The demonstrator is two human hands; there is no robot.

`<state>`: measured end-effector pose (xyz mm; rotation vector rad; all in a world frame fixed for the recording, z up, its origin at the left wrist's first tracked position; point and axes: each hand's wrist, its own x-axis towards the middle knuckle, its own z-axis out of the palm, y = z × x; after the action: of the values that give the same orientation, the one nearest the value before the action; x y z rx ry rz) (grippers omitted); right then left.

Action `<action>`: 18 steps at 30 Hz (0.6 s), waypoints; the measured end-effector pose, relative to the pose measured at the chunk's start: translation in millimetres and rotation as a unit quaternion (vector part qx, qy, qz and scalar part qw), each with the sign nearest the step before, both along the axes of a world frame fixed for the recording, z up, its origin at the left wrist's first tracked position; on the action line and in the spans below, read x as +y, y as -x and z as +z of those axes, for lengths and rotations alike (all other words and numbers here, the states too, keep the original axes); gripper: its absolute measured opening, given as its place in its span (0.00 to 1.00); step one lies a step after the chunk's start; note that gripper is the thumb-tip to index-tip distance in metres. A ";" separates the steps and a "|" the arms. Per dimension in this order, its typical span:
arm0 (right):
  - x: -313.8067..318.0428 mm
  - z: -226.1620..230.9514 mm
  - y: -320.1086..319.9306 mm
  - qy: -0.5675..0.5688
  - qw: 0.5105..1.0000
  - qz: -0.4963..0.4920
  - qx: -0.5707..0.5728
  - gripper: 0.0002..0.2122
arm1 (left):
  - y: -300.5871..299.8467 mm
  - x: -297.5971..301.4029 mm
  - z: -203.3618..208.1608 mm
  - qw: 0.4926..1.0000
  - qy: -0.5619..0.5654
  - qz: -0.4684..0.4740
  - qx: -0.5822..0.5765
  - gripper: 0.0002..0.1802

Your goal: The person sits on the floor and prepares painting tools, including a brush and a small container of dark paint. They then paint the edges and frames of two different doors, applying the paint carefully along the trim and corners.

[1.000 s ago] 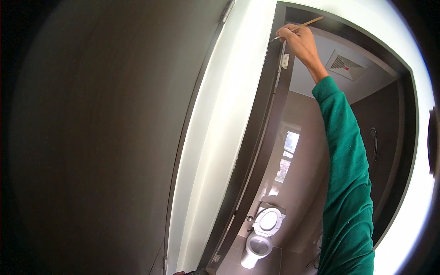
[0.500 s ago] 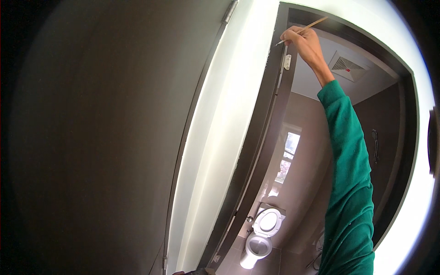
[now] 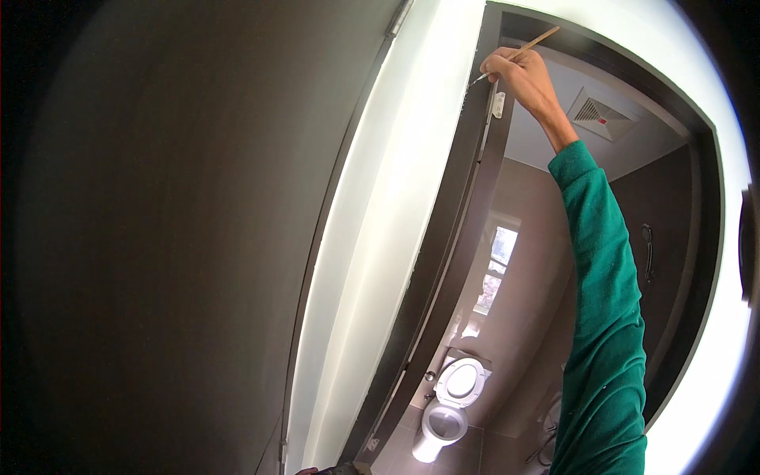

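Observation:
My right hand is raised high at the end of a green sleeve and holds a thin wooden-handled paintbrush. The brush tip touches the dark brown door frame near its top left corner, just above a small white hinge plate. My left hand is out of view, apart from what may be a fingertip at the bottom edge, too small to tell.
A dark door leaf fills the left side, with a white wall strip beside the frame. Through the doorway are a white toilet, a window, a ceiling vent and a dark wall with a handle.
My right hand has moved slightly right and up along the top of the frame, the brush tip staying against the frame near the hinge plate.

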<state>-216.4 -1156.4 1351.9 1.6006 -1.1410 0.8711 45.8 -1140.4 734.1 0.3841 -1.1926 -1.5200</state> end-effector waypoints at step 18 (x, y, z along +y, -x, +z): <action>-1.2 -0.4 0.6 0.031 0.998 -0.049 0.008 0.12 | -1.1 -0.2 -0.7 1.000 -0.009 -0.014 -0.001 0.26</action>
<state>-217.0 -1157.6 1351.5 1.4850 -1.1604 0.8207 46.9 -1140.7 733.3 0.3823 -1.1905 -1.5552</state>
